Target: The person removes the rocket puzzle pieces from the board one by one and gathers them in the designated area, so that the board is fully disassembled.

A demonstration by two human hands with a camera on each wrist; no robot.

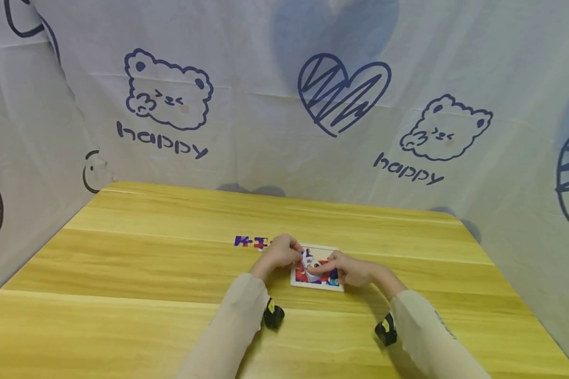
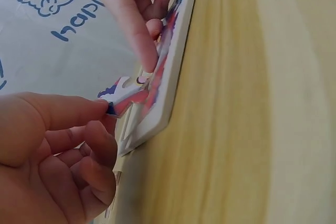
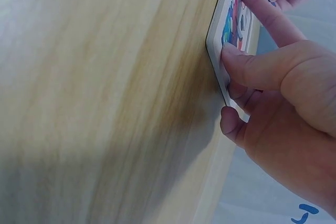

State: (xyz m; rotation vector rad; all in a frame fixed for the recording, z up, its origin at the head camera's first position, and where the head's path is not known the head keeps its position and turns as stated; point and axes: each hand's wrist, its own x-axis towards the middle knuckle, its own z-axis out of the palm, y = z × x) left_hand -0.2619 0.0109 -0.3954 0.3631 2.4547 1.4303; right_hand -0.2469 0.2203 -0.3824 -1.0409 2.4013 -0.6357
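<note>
My left hand pinches a jigsaw puzzle piece between thumb and forefinger. White, pink and dark blue show on it, and it is tilted over the left end of a puzzle tray. The pale tray lies on the table, partly filled with colourful joined pieces. From the tray's right side, my right hand reaches in. Its straight forefinger touches the picture close to the held piece, while its thumb rests on the tray's near corner.
Several loose puzzle pieces lie left of the tray, partly hidden by my left hand. The wood-grain table ends at a pale printed cloth hanging behind it.
</note>
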